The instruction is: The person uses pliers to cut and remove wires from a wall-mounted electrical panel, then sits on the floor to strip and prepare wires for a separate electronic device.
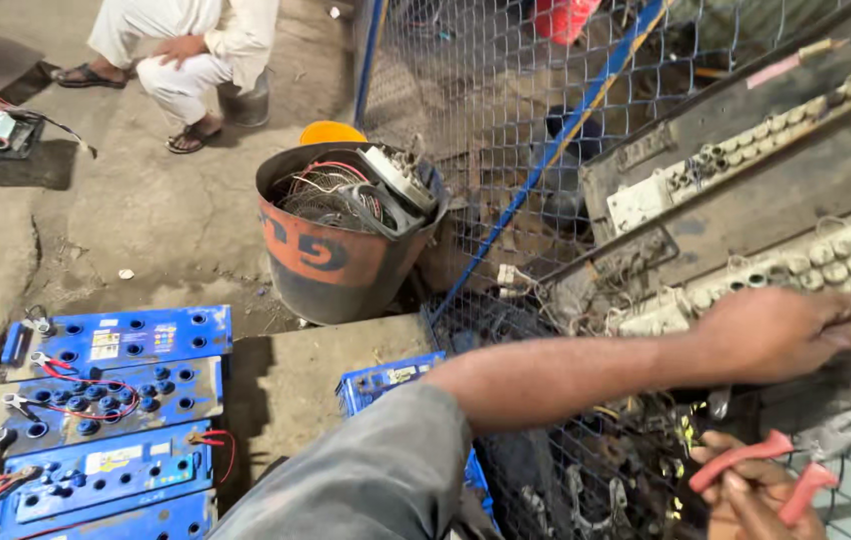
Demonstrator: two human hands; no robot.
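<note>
— Red-handled metal pliers sit low at the right edge, in front of the wire mesh fence; who holds them?

— The right hand; its fingers are wrapped around both red grips, with the grey jaws pointing up to the right.

— And the left hand?

— It reaches across on a long bare forearm to the dusty old battery with pale round caps leaning against the mesh; the fingers are curled at the caps, though I cannot tell whether they pinch anything.

— What lies around them?

— A rusty orange metal bucket of tangled wires and scrap stands just left of the fence; a row of blue rectangular batteries with red clip leads lies at the lower left; a person in white clothes and sandals crouches well apart at the top.
</note>
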